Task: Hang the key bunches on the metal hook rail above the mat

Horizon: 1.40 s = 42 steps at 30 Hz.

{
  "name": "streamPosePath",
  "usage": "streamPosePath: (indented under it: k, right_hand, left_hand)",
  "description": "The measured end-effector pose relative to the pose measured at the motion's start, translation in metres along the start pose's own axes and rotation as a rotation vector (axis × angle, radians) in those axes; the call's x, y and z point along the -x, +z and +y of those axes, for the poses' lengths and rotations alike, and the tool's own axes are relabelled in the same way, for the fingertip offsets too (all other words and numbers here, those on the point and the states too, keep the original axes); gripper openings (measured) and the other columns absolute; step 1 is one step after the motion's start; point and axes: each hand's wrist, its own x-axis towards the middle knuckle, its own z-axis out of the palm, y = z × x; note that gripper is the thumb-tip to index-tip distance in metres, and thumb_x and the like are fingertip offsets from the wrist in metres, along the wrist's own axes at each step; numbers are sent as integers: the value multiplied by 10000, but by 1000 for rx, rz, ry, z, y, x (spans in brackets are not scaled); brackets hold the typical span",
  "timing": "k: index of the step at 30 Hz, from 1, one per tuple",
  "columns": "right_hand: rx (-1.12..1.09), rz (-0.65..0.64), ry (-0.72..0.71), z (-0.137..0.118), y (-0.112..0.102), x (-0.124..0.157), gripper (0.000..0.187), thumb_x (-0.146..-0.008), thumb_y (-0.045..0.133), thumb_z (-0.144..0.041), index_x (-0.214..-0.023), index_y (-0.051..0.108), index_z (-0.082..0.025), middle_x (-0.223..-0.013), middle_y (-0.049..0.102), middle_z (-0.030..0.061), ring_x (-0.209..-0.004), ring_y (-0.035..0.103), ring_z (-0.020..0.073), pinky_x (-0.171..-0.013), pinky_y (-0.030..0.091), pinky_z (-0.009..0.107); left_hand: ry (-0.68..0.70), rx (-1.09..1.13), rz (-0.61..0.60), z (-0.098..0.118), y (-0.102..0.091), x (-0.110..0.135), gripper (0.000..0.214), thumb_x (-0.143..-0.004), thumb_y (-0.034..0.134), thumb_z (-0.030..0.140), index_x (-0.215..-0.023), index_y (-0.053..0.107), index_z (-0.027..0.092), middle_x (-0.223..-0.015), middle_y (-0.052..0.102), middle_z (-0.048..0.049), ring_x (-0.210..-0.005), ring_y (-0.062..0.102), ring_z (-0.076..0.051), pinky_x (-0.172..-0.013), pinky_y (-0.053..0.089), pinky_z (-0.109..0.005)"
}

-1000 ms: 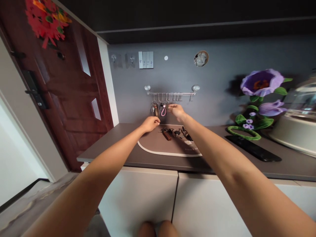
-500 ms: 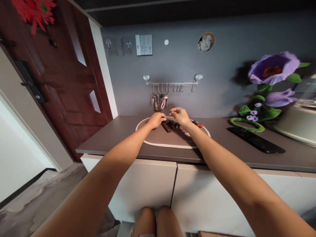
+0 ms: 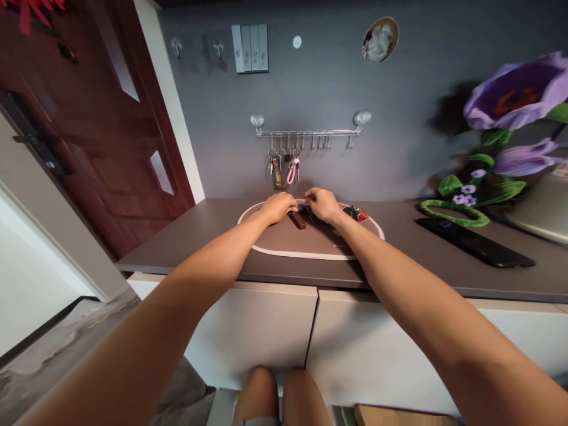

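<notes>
- Left hand [image 3: 279, 207]: fingers curled down, half closed, tips at the near edge of the dark metal key cluster [image 3: 307, 212]. The fingers hide the contact, so I cannot tell whether it has hold of anything.
- Right hand [image 3: 323, 205]: fingers and thumb drawn into a loose pinch over the far side of the cluster, almost touching the left hand. I cannot tell whether anything is pinched.
- Cluster lies between the hands on an oval brown mat with a cream border [image 3: 302, 253], with a rectangular brown leather fob [image 3: 299, 220] just beside it. A small red-and-black tag [image 3: 355, 213] sits near the mat's right rim.
- Above, a stainless steel wall rail [image 3: 308, 133] carries key rings, among them a pink braided loop [image 3: 291, 174].
- Handling note, my judgement: parts this small and tangled suit a fingertip pinch on one ring, not a whole-hand grab; slow movement limits fob swing.
</notes>
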Motion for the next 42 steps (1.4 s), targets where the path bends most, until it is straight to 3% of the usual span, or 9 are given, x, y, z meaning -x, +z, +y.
streamPosePath:
  k: [14, 20, 27, 34, 42]
  right_hand:
    - [3, -21, 4, -4, -2, 1, 237, -770, 476, -139, -941, 640, -145, -947, 659, 79, -882, 585, 161, -818, 415, 252]
    - [-7, -39, -6, -6, -3, 2, 237, -769, 483, -144, -948, 637, -141, -973, 652, 92, -904, 582, 174, -831, 409, 267]
    - [-112, -34, -53, -4, -1, 0, 190, -752, 524, -175, -901, 641, -162, -876, 664, 50, -808, 586, 137, -777, 424, 247]
    - [-396, -28, -46, 0, 1, -3, 167, -754, 532, -250, -853, 626, -153, -768, 649, 16, -674, 552, 100, -703, 436, 234]
    - [-902, -111, 143, -15, -8, 2, 129, -748, 529, -210, -837, 599, -149, -673, 594, -4, -578, 517, 70, -639, 448, 219]
  left_hand:
    - [-39, -63, -42, 4, -8, 2, 201, -782, 446, 166, -732, 640, 159, -779, 637, -80, -745, 558, -170, -626, 336, -237]
    - [-81, 39, 48, -6, -16, 7, 195, -784, 424, 161, -773, 618, 162, -753, 626, -52, -679, 536, -152, -598, 333, -234]
    - [-163, 409, 224, -5, -17, 7, 161, -803, 442, 173, -734, 584, 141, -667, 567, -7, -634, 505, -111, -646, 395, -230]
    - [-410, 1151, 224, 8, -12, 5, 73, -815, 489, 169, -782, 517, 110, -661, 543, 10, -592, 535, -53, -703, 483, -278]
    - [-462, 1327, 239, 11, -15, 5, 102, -796, 545, 205, -842, 548, 115, -743, 594, 0, -671, 570, -46, -810, 485, -320]
